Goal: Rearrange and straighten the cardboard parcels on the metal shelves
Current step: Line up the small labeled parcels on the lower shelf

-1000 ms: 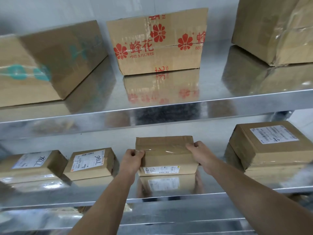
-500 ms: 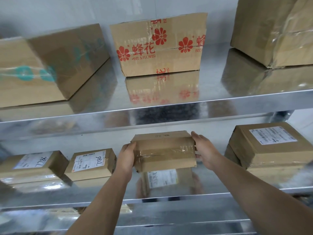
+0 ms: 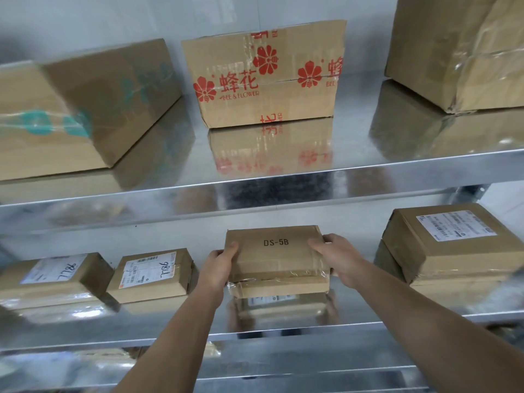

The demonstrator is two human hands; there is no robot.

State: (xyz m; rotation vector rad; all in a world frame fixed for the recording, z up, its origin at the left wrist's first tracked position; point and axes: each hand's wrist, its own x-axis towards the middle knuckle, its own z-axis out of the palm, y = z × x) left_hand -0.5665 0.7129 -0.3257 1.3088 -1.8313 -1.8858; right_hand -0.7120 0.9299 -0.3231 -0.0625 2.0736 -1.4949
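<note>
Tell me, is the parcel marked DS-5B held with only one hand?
No, the left hand and the right hand grip opposite sides of the DS-5B parcel.

I'm looking at a pale grey wall [image 3: 119, 21] that runs behind everything, smooth and evenly lit, slightly darker toward its far left corner. In front of it stands a metal shelving unit: the upper shelf [image 3: 354, 143] is polished enough to mirror whatever sits on it, and its front lip [image 3: 198, 202] crosses my whole view. The lower shelf [image 3: 351, 304] shines the same way. Below that I see another metal edge [image 3: 283, 367], blurred. On the right, an upright post [image 3: 476, 194] meets the upper shelf.
</note>
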